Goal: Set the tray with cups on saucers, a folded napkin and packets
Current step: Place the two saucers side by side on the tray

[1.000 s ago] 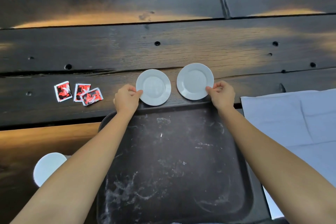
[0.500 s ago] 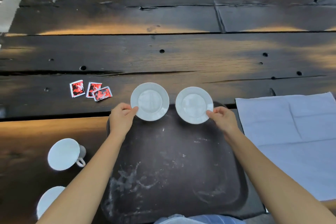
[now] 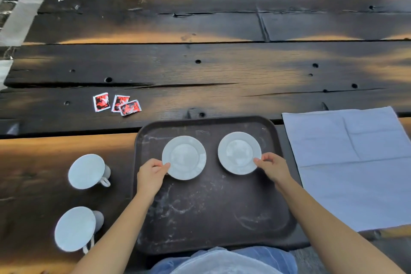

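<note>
Worktop [image 3: 200, 69]: dark, weathered wooden planks with cracks, knot holes and visible grain.

Tray [image 3: 211, 218]: dark rounded rectangle with a low raised rim, its floor scuffed with whitish swirls. It sits at the near edge of the worktop. It holds two things, both in its far half, side by side and apart: left saucer [image 3: 184, 157] and right saucer [image 3: 239, 153]. Both are white, round and glossy, and lie flat.

Left hand [image 3: 151, 177]: fingers curled, thumb on top, pinching the near-left rim of the left saucer. Right hand [image 3: 272, 167]: the same grip on the near-right rim of the right saucer.

Far cup [image 3: 86, 171] and near cup [image 3: 75, 228]: white, on the worktop left of the tray, handles on their near right sides. Cannot tell whether they stand mouth up or down.

Packets [image 3: 120, 103]: three, small and square, printed red, black and white. They lie flat on the worktop beyond the tray's far-left corner, and the right two overlap.

Napkin [image 3: 355, 167]: pale grey-blue cloth, spread open with crease lines, just beside the tray's right edge.
</note>
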